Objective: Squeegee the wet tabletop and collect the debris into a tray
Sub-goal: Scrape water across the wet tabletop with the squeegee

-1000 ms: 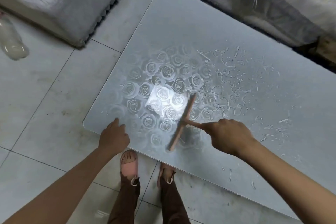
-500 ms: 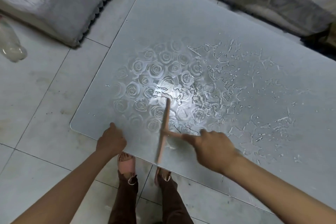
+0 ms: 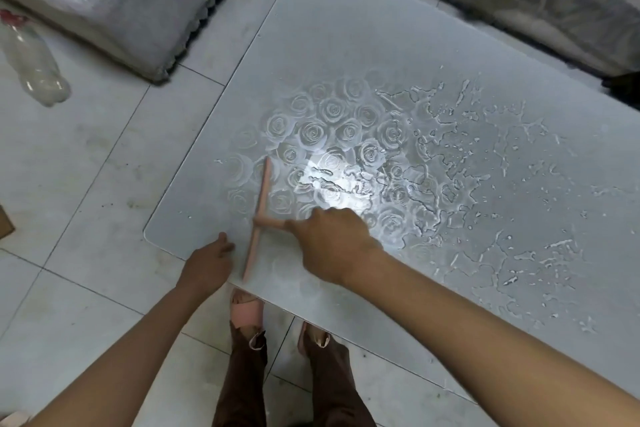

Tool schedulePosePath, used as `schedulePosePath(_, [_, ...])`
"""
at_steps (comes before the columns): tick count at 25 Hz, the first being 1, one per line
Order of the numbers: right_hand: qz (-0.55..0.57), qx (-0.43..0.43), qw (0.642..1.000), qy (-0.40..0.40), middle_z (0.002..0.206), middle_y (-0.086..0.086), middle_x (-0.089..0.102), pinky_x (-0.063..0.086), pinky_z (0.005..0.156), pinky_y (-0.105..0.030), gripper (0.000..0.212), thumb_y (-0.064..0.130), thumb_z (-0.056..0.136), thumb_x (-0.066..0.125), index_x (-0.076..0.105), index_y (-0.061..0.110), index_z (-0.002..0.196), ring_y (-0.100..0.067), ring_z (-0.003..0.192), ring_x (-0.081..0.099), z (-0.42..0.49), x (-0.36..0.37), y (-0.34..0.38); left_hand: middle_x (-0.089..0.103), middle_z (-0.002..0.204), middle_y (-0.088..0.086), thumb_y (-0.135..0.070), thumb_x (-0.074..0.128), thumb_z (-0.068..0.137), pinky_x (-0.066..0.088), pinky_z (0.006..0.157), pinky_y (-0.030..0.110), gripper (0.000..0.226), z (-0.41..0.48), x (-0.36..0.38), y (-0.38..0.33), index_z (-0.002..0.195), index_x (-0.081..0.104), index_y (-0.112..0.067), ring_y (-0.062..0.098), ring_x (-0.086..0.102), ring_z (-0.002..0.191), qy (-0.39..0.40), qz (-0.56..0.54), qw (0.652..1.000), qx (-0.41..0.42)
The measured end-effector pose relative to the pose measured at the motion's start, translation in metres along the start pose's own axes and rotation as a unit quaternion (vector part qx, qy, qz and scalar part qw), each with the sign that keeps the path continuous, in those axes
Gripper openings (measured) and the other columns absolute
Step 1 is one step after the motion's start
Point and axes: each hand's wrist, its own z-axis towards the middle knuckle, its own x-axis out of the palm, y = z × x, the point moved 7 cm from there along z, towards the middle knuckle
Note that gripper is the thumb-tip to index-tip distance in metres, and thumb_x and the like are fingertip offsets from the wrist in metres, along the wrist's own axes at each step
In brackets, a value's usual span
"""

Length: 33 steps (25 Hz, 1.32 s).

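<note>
Lower centre of frame: right hand (image 3: 332, 243) grips pink T-shaped plastic squeegee (image 3: 261, 218) on wet grey rose-patterned tabletop (image 3: 346, 28), left hand (image 3: 207, 263) rests empty, loosely curled, at near edge; looks mid-sweep, next pass probably starts at puddles (image 3: 450, 166) on the right.

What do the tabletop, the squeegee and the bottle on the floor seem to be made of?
The tabletop: probably glass, glossy, rose-patterned; it mirrors a bright light and water beads on it. The squeegee: likely plastic, perhaps wood, matte pink; uniform colour, thin straight blade. The bottle: clear plastic, judging by its see-through, waisted body.
</note>
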Motion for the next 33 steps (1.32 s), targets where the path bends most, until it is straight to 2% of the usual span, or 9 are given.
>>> schedulePosePath(3, [0.03,0.063,0.997,0.038,0.095,-0.006,0.057,0.036,0.065,-0.031,0.055,0.019,0.089,0.044,0.037,0.045,0.137,-0.031,0.096,0.061,-0.026,0.015,-0.041,0.039,0.149,0.009,0.007,0.044,0.09,0.024,0.112,0.025,0.044,0.0,-0.012,0.011,0.132,0.054,-0.003,0.023,0.038,0.138,-0.014,-0.052,0.998,0.022])
schedulePosePath(8, [-0.021,0.159,0.987,0.005,0.069,0.002,0.032,0.031,0.056,-0.031,0.062,0.021,0.093,0.039,0.017,0.053,0.14,-0.027,0.068,0.052,-0.074,-0.004,-0.057,0.047,0.143,0.01,0.009,0.038,0.092,0.024,0.113,0.025,0.043,-0.002,-0.024,0.016,0.131,0.055,-0.002,0.022,0.042,0.134,-0.024,-0.155,0.987,0.025])
schedulePosePath(12, [0.04,0.034,0.999,-0.013,0.087,-0.007,0.048,0.033,0.062,-0.033,0.058,0.016,0.087,0.044,0.034,0.039,0.14,-0.033,0.087,0.061,0.006,-0.019,0.034,0.052,0.139,0.008,0.001,0.039,0.093,0.035,0.107,0.034,0.044,-0.005,-0.056,0.04,0.133,0.054,-0.009,0.026,0.048,0.127,-0.125,-0.194,0.973,-0.024])
schedulePosePath(17, [0.073,0.006,0.997,0.021,0.11,-0.015,0.053,0.034,0.069,-0.033,0.067,0.013,0.09,0.044,0.021,0.04,0.147,-0.034,0.098,0.057,0.087,-0.009,0.11,0.052,0.134,0.017,-0.004,0.039,0.095,0.038,0.092,0.036,0.035,0.002,-0.089,0.067,0.127,0.054,-0.002,0.033,0.046,0.126,-0.167,-0.156,0.973,-0.038])
schedulePosePath(21, [0.058,0.053,0.996,0.032,0.109,-0.014,0.056,0.036,0.071,-0.034,0.06,0.012,0.088,0.041,0.032,0.037,0.143,-0.035,0.101,0.058,0.065,-0.006,0.077,0.028,0.155,0.013,-0.001,0.036,0.093,0.022,0.114,0.034,0.05,0.023,-0.098,0.082,0.143,0.038,-0.002,0.029,0.027,0.141,-0.112,-0.098,0.988,-0.046])
schedulePosePath(26, [0.01,0.109,0.994,0.017,0.099,-0.009,0.059,0.032,0.063,-0.032,0.076,0.01,0.086,0.039,0.014,0.049,0.147,-0.03,0.092,0.06,0.04,-0.033,0.073,0.038,0.15,0.009,-0.002,0.037,0.092,0.03,0.106,0.027,0.053,0.03,-0.099,0.085,0.144,0.04,-0.01,0.026,0.037,0.137,-0.064,-0.129,0.988,-0.05])
schedulePosePath(29, [0.033,0.047,0.998,-0.003,0.107,-0.014,0.055,0.03,0.068,-0.033,0.067,0.011,0.088,0.042,0.026,0.041,0.146,-0.033,0.097,0.058,0.089,-0.04,0.121,0.051,0.141,0.011,-0.004,0.038,0.093,0.034,0.092,0.026,0.045,0.037,-0.109,0.092,0.136,0.05,-0.012,0.029,0.046,0.128,-0.064,-0.155,0.983,-0.069])
schedulePosePath(31, [0.037,0.027,0.999,0.018,0.109,-0.014,0.055,0.032,0.07,-0.033,0.064,0.011,0.088,0.042,0.031,0.041,0.144,-0.034,0.098,0.057,0.11,-0.033,0.139,0.054,0.137,0.01,-0.008,0.039,0.096,0.036,0.095,0.029,0.04,0.04,-0.114,0.097,0.134,0.051,-0.01,0.029,0.048,0.126,-0.048,-0.15,0.985,-0.076])
schedulePosePath(33, [0.044,0.061,0.997,0.034,0.112,-0.014,0.058,0.034,0.07,-0.033,0.057,0.013,0.087,0.043,0.041,0.037,0.139,-0.035,0.102,0.058,0.115,-0.03,0.122,0.064,0.112,-0.002,-0.005,0.039,0.095,0.04,0.09,0.028,0.032,0.044,-0.119,0.098,0.114,0.061,-0.018,0.027,0.052,0.112,-0.033,-0.143,0.987,-0.062])
